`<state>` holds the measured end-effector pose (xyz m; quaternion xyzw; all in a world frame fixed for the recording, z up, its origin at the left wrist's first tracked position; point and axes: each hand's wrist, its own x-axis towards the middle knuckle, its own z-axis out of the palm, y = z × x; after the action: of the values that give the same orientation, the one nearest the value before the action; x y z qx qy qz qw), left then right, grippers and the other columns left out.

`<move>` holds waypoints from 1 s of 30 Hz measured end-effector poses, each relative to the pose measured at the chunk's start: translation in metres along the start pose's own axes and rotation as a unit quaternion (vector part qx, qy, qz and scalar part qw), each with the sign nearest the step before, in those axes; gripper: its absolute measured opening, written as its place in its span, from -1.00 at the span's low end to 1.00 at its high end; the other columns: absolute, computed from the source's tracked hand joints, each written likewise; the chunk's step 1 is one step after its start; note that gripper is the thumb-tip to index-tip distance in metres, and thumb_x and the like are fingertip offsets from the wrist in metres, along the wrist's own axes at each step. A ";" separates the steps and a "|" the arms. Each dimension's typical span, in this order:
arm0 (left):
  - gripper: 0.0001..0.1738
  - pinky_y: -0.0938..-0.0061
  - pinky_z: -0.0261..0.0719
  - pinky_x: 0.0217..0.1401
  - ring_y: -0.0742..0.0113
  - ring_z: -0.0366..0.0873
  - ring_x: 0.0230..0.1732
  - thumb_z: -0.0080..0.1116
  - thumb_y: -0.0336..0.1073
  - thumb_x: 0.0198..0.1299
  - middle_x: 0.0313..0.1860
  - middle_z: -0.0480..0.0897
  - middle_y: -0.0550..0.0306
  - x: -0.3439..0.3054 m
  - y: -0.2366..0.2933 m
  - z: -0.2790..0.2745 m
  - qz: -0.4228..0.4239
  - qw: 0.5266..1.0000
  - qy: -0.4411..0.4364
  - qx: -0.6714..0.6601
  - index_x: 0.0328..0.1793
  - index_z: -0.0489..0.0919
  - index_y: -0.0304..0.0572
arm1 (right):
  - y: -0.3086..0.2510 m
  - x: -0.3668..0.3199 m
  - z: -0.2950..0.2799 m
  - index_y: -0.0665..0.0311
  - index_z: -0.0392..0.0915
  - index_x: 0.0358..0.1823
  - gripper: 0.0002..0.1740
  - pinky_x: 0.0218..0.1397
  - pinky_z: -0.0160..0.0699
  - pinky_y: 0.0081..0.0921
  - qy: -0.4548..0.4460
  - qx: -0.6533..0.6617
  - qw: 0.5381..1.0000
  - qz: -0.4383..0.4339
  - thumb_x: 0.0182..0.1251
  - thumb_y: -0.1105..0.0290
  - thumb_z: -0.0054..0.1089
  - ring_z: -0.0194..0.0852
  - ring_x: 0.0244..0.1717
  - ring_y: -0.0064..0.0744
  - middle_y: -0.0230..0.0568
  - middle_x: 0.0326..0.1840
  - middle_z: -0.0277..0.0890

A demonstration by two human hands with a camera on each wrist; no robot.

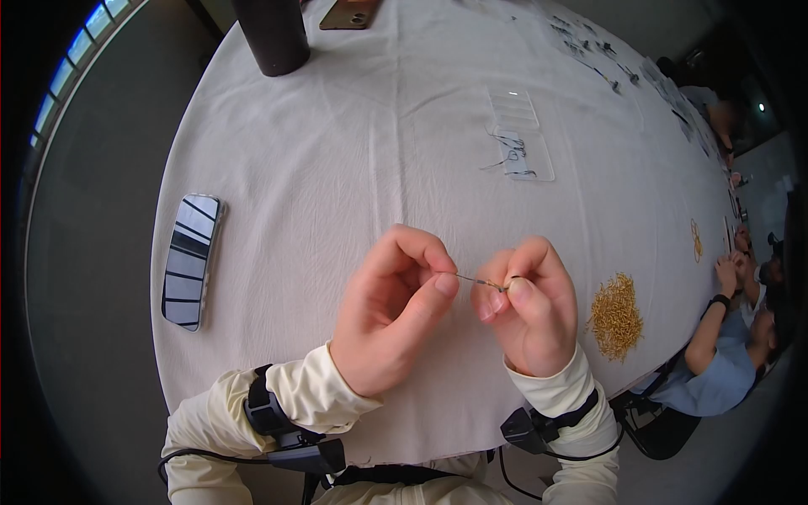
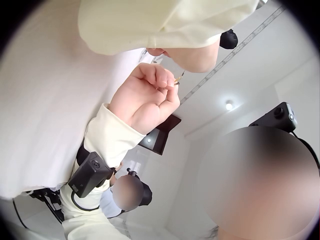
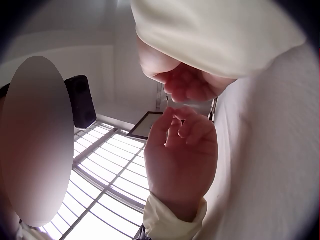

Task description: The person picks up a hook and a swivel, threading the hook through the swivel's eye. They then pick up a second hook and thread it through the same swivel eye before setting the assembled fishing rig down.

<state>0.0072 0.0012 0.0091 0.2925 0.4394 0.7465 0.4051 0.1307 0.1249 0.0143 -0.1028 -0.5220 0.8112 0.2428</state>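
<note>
A thin dark wire-like strand (image 1: pixel 471 279) stretches between my two hands above the white tablecloth. My left hand (image 1: pixel 391 307) pinches one end between thumb and index finger. At the other end my right hand (image 1: pixel 536 307) pinches it between thumb and fingers, where a small gold-coloured bit (image 2: pixel 178 79) shows in the left wrist view. I cannot tell exactly what the strand is. Right of my right hand lies a pile of tiny gold-coloured metal pieces (image 1: pixel 616 318). Beyond the hands sits a clear plastic tray (image 1: pixel 543 156) with several dark looped strands (image 1: pixel 512 151).
A phone (image 1: pixel 192 261) lies at the left edge of the table. A dark cup (image 1: pixel 271 38) and another phone (image 1: pixel 347 14) stand at the back. Dark small items (image 1: pixel 610 76) and gold rings (image 1: pixel 696 241) lie toward the right, where other people sit.
</note>
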 end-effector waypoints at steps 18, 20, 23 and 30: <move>-0.81 0.61 0.23 -0.30 0.59 0.25 -0.37 0.10 -0.24 0.35 -0.28 0.51 0.31 -0.001 0.027 0.008 -0.249 0.965 -0.014 -0.079 -0.08 0.53 -0.21 | -0.007 -0.001 -0.001 0.29 0.26 -0.19 -0.89 -0.15 0.51 -0.51 -0.020 -0.084 0.994 -0.062 0.44 0.45 -0.01 0.42 -0.32 -0.51 -0.15 -0.32 0.45; -0.80 0.61 0.23 -0.31 0.60 0.24 -0.38 0.10 -0.22 0.36 -0.28 0.51 0.31 -0.001 0.026 0.007 -0.264 0.959 -0.003 -0.100 -0.09 0.53 -0.21 | -0.007 -0.001 -0.001 0.29 0.26 -0.19 -0.89 -0.14 0.51 -0.52 -0.029 -0.090 0.993 -0.066 0.44 0.46 0.00 0.42 -0.31 -0.52 -0.15 -0.31 0.46; -0.82 0.62 0.21 -0.34 0.61 0.23 -0.39 0.09 -0.26 0.40 -0.31 0.50 0.31 -0.001 0.025 0.007 -0.264 0.956 0.020 -0.125 -0.08 0.54 -0.22 | -0.006 -0.002 -0.001 0.29 0.26 -0.18 -0.89 -0.12 0.51 -0.53 -0.039 -0.091 0.993 -0.069 0.43 0.46 0.00 0.41 -0.30 -0.52 -0.15 -0.30 0.46; -0.90 0.65 0.17 -0.40 0.61 0.20 -0.45 0.10 -0.40 0.39 -0.34 0.48 0.33 -0.002 0.025 0.008 -0.210 0.970 0.022 -0.121 -0.06 0.53 -0.25 | -0.007 0.000 -0.001 0.29 0.25 -0.18 -0.89 -0.15 0.52 -0.52 -0.035 -0.098 0.991 -0.078 0.44 0.47 -0.01 0.41 -0.33 -0.52 -0.14 -0.32 0.46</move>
<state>0.0065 -0.0044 0.0347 0.1256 0.4062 0.6986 0.5755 0.1333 0.1280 0.0196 -0.0568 -0.6139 0.7377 0.2752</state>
